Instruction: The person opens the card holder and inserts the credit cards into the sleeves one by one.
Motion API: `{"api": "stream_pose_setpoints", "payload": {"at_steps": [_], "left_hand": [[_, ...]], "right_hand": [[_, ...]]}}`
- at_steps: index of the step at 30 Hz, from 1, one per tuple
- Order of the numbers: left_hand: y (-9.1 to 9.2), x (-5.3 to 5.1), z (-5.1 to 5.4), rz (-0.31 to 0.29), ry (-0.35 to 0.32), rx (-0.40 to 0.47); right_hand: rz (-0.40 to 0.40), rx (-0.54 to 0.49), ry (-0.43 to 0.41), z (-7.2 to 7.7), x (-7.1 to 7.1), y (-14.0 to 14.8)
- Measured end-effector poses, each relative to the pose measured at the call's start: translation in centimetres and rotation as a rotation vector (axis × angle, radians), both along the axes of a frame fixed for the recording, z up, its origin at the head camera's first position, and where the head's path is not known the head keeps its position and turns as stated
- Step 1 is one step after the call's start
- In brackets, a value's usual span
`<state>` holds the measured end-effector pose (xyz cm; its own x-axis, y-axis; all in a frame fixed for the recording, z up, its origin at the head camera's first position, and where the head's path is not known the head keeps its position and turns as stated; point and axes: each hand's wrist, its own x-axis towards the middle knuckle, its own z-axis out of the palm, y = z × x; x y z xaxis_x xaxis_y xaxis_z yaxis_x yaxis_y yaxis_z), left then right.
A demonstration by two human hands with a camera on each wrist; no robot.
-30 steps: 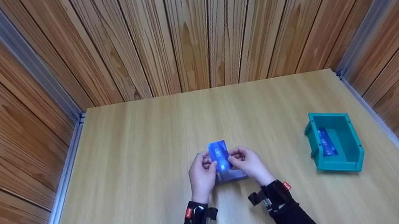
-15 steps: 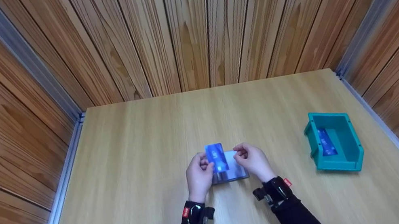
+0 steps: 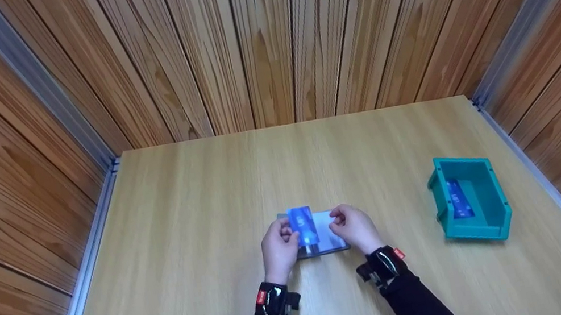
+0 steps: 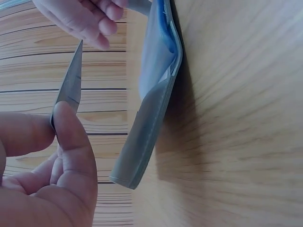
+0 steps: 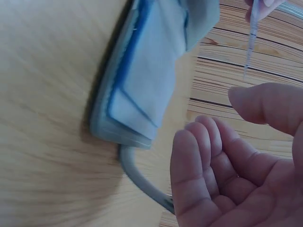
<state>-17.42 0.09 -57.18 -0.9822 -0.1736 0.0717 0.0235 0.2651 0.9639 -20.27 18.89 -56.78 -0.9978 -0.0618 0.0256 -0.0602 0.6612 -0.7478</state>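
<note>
My left hand (image 3: 279, 249) pinches a blue card (image 3: 302, 226) between thumb and index finger, holding it above an open card wallet (image 3: 331, 227). Edge-on in the left wrist view, the card (image 4: 72, 85) is apart from the wallet (image 4: 147, 135), whose grey cover lies on the table and bends up at the near end. Pale sleeves (image 5: 149, 78) with blue edges show inside it in the right wrist view. Beside the wallet's right side is my right hand (image 3: 356, 228), fingers loosely bent, thumb apart from them, nothing held. The card partly hides the wallet's left half.
A teal bin (image 3: 493, 232) stands on the right part of the wooden table (image 3: 178, 198), with another blue card (image 3: 459, 199) inside it. A grey strap (image 5: 139, 177) extends from the wallet. Wood-plank walls (image 3: 265, 39) enclose the table's back and sides.
My right hand has let go of the blue card and shifted right. The left hand has carried the card slightly left and nearer, and the wallet's pale inside has come into view.
</note>
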Motion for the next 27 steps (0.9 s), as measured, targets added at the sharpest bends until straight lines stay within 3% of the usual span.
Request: {"api": "stream_pose_setpoints", "payload": {"at_steps": [8, 14, 27], "left_hand": [[-0.09, -0.14, -0.24, -0.001, -0.021, -0.022], [-0.13, -0.2, -0.58, 0.006, -0.004, -0.027], [-0.16, -0.43, -0.84, 0.002, -0.076, -0.052]], "right_hand": [[-0.012, 0.089, -0.03, -0.5, -0.17, -0.02], [-0.001, 0.169, 0.025, -0.93, -0.23, -0.05], [0.004, 0.241, 0.056, -0.99, -0.19, -0.25]]}}
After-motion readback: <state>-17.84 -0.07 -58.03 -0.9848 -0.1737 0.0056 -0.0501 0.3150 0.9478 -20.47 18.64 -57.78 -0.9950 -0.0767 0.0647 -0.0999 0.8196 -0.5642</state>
